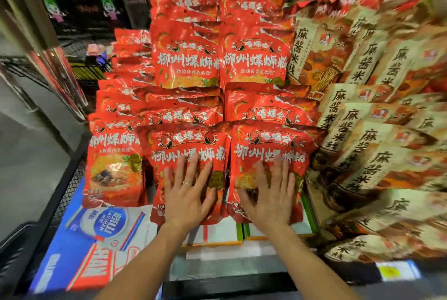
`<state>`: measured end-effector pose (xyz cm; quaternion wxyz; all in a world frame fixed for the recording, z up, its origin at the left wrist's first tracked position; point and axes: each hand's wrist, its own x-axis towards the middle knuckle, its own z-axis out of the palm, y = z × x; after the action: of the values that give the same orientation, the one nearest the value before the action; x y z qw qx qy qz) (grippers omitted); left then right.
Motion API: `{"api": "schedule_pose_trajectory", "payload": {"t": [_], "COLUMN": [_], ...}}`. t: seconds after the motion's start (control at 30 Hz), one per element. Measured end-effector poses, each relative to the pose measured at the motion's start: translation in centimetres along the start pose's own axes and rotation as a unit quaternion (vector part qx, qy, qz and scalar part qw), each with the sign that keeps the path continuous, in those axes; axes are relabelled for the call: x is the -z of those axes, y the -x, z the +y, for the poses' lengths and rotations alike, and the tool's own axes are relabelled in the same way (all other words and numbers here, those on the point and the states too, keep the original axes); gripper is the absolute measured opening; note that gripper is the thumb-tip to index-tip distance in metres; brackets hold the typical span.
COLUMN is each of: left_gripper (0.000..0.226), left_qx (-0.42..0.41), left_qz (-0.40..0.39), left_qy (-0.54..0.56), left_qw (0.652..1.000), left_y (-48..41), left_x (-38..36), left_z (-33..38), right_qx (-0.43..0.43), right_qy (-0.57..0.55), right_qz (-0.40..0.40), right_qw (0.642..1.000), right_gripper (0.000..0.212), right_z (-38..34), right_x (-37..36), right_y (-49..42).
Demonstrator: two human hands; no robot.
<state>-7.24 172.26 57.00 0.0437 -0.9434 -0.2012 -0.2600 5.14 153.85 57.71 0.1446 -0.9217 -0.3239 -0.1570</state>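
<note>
- Shop aisle, seen from above. We face a stepped display of red noodle packets (186,58), stacked in overlapping rows that rise away from us.
- Just right of the red stack is a bank of beige packets (377,159), tilted and partly blurred.
- Lower left, a blue-and-white carton (104,222) lies in a black wire rack (70,179), just beside the front row.
- The front row has two packets standing side by side with their edges touching: the left front packet (188,140) and the right front packet (268,140). Both lean back against the row behind.
- Their bottom edges sit over a green-edged tray (242,229).
- Our left grip (187,193) lies flat on the lower half of the left front packet. It is spread wide with straight fingers and clasps nothing. A ring (187,182) shows on one finger.
- Our right grip (268,193) lies flat on the lower half of the right front packet. It is likewise spread with straight fingers, palm against the wrapper.
- The two grips are apart, and the seam between the packets runs between them.
- Both forearms enter from the bottom edge.
- A yellow price tag (391,270) sits on the shelf lip at lower right; its print is too blurred to read.
</note>
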Motion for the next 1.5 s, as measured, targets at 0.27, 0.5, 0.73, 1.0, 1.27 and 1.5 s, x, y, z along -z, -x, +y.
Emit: {"api": "schedule_pose_trajectory", "payload": {"t": [0.27,0.5,0.73,1.0,1.27,1.5], "left_gripper": [0.078,0.085,0.086,0.091,0.085,0.091], "left_qx": [0.052,0.111,0.172,0.245,0.260,0.255], "left_qz": [-0.062,-0.049,-0.020,-0.027,-0.073,-0.125], "left_qy": [-0.025,-0.067,-0.096,-0.151,-0.159,-0.115], "left_qw": [0.996,0.990,0.980,0.957,0.950,0.952], "left_y": [-4.4,-4.4,2.4,16.0,24.3,26.3], "left_x": [10.4,20.5,28.4,38.5,41.7,34.9], "left_z": [-2.3,-8.9,-18.6,-33.9,-43.7,-49.2], "right_qx": [0.075,0.146,0.247,0.338,0.335,0.308], "right_qy": [0.016,-0.015,-0.001,-0.071,-0.084,-0.092], "right_qz": [-0.042,-0.042,-0.059,-0.036,-0.093,-0.168], "right_qw": [0.996,0.988,0.967,0.938,0.934,0.932], "right_gripper": [0.084,0.085,0.094,0.091,0.094,0.090], "right_z": [-4.3,-12.5,-26.4,-46.9,-58.8,-63.4], "right_x": [8.8,15.6,19.2,19.2,16.6,9.1], "right_y": [-5.9,-8.1,-6.0,1.3,7.4,8.7]}}
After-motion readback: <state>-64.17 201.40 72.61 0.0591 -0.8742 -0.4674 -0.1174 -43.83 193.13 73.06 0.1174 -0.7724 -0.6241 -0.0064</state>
